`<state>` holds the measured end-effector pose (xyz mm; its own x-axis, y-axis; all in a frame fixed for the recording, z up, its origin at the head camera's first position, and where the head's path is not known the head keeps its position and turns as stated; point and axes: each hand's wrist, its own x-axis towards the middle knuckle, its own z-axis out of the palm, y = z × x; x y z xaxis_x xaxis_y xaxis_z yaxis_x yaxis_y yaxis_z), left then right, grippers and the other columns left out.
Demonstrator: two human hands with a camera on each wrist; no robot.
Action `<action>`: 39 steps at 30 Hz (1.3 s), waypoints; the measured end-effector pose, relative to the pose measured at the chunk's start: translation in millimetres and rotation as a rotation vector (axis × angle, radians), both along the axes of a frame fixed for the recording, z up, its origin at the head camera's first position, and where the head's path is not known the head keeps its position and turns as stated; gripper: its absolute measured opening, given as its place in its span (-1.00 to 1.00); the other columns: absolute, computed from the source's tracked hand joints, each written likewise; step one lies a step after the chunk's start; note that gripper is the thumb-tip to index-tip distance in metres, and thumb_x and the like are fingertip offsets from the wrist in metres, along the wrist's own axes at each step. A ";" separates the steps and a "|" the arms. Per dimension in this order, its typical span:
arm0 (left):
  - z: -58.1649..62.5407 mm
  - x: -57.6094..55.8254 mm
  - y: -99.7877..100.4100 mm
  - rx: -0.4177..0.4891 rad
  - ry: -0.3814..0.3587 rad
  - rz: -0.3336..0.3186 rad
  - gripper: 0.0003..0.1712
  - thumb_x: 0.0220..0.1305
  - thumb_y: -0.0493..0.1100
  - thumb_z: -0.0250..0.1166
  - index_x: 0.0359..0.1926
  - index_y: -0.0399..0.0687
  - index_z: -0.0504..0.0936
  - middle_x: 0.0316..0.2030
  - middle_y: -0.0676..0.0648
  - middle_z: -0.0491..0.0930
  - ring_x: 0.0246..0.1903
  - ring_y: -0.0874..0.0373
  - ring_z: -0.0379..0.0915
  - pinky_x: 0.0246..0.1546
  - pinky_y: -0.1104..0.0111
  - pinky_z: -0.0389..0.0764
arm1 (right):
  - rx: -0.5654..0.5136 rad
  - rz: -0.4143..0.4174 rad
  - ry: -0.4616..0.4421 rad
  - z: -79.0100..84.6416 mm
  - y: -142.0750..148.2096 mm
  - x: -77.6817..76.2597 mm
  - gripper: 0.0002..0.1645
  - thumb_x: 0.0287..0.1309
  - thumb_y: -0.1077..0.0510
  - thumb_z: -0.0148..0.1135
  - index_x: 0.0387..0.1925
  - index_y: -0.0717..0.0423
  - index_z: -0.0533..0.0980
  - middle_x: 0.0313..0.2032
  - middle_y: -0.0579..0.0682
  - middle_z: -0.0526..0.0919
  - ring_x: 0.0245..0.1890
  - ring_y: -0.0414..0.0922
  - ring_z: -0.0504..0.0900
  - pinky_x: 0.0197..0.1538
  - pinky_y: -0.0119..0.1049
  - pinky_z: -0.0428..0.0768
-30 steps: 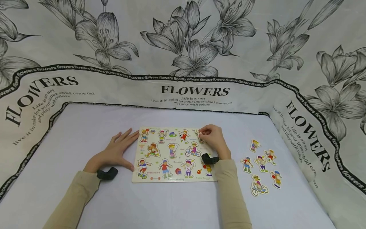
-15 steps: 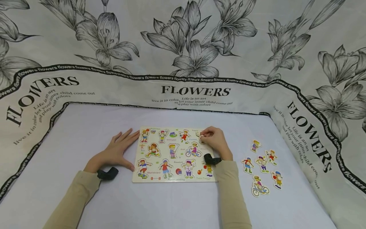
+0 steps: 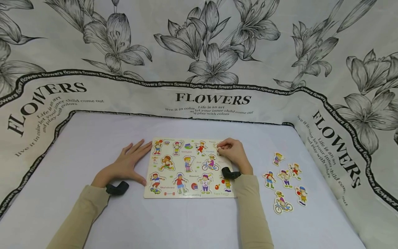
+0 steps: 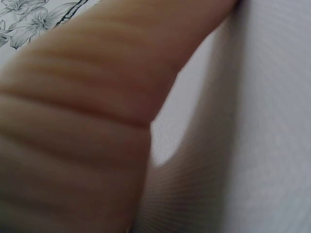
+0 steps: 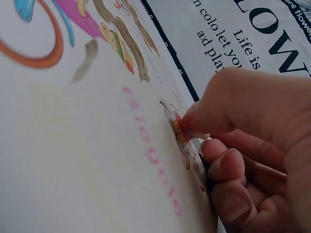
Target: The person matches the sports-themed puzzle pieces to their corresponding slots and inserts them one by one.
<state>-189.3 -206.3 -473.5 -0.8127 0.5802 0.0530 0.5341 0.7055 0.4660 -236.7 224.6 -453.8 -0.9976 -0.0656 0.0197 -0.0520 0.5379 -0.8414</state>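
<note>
A wooden puzzle board (image 3: 178, 165) printed with sports figures lies on the white table. My left hand (image 3: 124, 166) is spread at its left side, fingertips and thumb at the edge; the left wrist view shows only blurred skin (image 4: 97, 97). Over the board's upper right corner, my right hand (image 3: 234, 152) pinches a small puzzle piece. Up close in the right wrist view, that piece (image 5: 180, 132) shows red and yellow between thumb and fingers, at a recess in the board. Most of it is hidden by the fingers.
Several loose figure pieces lie right of the board, among them a cyclist piece (image 3: 283, 203), a golfer piece (image 3: 277, 159) and a ball player piece (image 3: 301, 195). Flower-printed cloth (image 3: 211, 103) walls the table at the back and sides.
My right hand has shifted slightly right at the board's upper right corner, still pinching the piece. The left hand has stayed in place.
</note>
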 end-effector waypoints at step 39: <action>1.7 1.3 0.6 0.003 -0.012 -0.001 0.63 -0.41 0.59 0.47 0.57 -0.13 -0.03 0.56 -0.11 -0.09 0.53 -0.16 -0.43 0.42 -0.15 -0.37 | 0.579 0.304 -0.014 95.8 19.0 55.1 -0.65 0.21 0.18 0.33 -0.04 0.33 0.56 -0.36 0.08 0.59 -0.46 -0.09 0.49 -0.42 -0.25 0.49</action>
